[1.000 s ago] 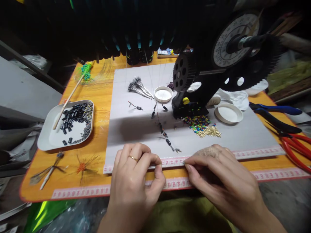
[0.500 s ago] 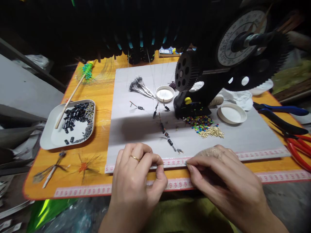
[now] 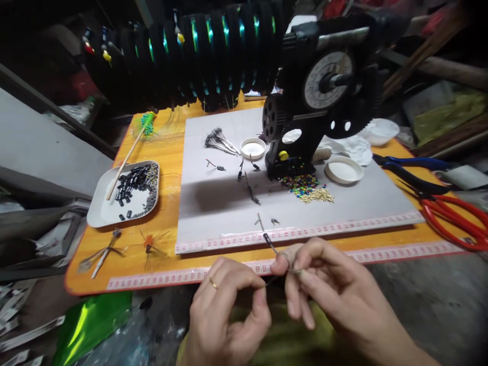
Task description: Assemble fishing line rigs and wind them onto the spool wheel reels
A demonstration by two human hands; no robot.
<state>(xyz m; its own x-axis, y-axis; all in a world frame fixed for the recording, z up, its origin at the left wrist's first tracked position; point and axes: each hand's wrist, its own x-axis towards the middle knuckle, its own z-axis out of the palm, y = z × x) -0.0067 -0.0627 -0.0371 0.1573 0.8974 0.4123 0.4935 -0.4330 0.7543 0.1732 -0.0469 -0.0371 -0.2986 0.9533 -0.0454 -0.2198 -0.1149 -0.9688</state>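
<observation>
Head view. Left hand (image 3: 231,310): closed thumb to forefinger, by the look of it on a dark strand (image 3: 272,280), too blurred to be sure. Right hand (image 3: 328,284): pinching the near end of a wired piece (image 3: 271,245), with remaining fingers loosely curled. Traced from there across the front edge of the pale board (image 3: 198,223); cannot tell whether touching it.

To handle well (judgement): grip lightly, close to the tips; draw evenly, without kinking the fine wire. Leave some slack, so as not to drag the black sleeve (image 3: 266,237) over the board's edge. Better to work further in over the worktop (image 3: 168,208), to catch any dropped bits.

Materials. Near the worktop's left edge: smooth white tray (image 3: 95,213) with rounded corners, glossy black cylinders (image 3: 133,180) inside. Along the worktop's front edge: flat, numbered pink-and-white tape (image 3: 152,279). Toward the board's right side: many-coloured beads (image 3: 303,184), small and roundish, beside slender gold-toned bits (image 3: 318,196), near the foot of a black toothed gear (image 3: 270,118). By the worktop's right edge: pliers (image 3: 453,216) with smooth, curved red grips.
</observation>
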